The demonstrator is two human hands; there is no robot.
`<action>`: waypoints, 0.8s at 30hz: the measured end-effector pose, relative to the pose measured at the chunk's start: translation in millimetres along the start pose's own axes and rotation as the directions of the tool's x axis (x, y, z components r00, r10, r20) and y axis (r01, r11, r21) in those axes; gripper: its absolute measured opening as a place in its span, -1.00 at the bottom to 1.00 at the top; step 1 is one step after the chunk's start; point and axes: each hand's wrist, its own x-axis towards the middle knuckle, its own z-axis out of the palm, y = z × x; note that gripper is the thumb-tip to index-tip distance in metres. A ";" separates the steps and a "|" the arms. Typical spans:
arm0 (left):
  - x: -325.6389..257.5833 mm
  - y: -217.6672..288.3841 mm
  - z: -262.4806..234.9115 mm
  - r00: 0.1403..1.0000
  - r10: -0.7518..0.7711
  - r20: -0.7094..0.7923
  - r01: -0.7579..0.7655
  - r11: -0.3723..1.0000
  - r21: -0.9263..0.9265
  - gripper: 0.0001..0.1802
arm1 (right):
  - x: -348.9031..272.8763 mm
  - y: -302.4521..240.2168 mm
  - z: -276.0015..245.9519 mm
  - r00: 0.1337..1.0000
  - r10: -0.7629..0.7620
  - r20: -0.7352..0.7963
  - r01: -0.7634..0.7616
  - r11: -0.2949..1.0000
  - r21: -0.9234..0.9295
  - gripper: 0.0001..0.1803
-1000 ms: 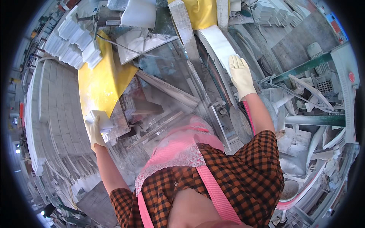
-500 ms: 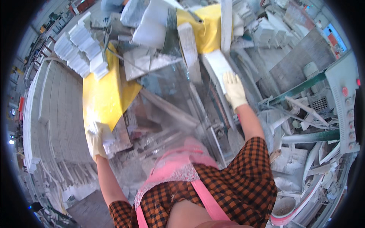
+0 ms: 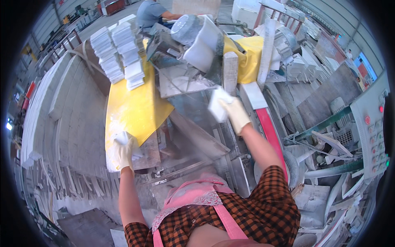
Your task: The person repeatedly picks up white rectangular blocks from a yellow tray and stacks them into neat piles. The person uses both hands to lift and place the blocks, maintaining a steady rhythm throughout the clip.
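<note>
My right hand (image 3: 235, 112), in a pale glove, is closed on a white tile (image 3: 216, 105) blurred by motion, in the air left of a red belt (image 3: 269, 133). Another white tile (image 3: 253, 95) lies at the belt's far end, between upright posts. On the left, my gloved left hand (image 3: 124, 153) grips a white tile piece (image 3: 121, 137) at the near end of a yellow sheet (image 3: 131, 113); the hand covers part of it. Two stacks of white tiles (image 3: 127, 49) rise at the sheet's far end.
A motor (image 3: 186, 29) and a wooden post (image 3: 230, 72) stand ahead, near a yellow cover (image 3: 250, 57). To the right are a control panel (image 3: 373, 127) and green rails (image 3: 335, 168). Long grey slabs (image 3: 53, 107) line the left. A person (image 3: 152, 16) sits farther back.
My right hand has come off the belt and moved left with a white tile, baring the red belt. The left hand stays at the yellow sheet's near end. The view has tilted up.
</note>
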 end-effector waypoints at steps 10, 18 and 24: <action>-5.3 3.6 -10.4 0.950 -0.199 0.240 0.252 0.942 -0.220 0.06 | -35.3 4.3 308.5 0.978 0.129 0.167 -0.155 0.976 0.154 -0.52; 8.5 1.9 1.5 0.990 -0.074 0.122 0.104 0.959 -0.262 -0.21 | -48.8 28.3 343.7 0.981 -0.020 0.192 0.092 0.924 -0.371 -0.50; 23.9 -2.4 -26.2 0.960 -0.030 0.278 0.023 0.999 0.028 -0.16 | -48.3 39.3 338.7 0.912 -0.066 0.404 0.178 0.952 -0.248 -0.27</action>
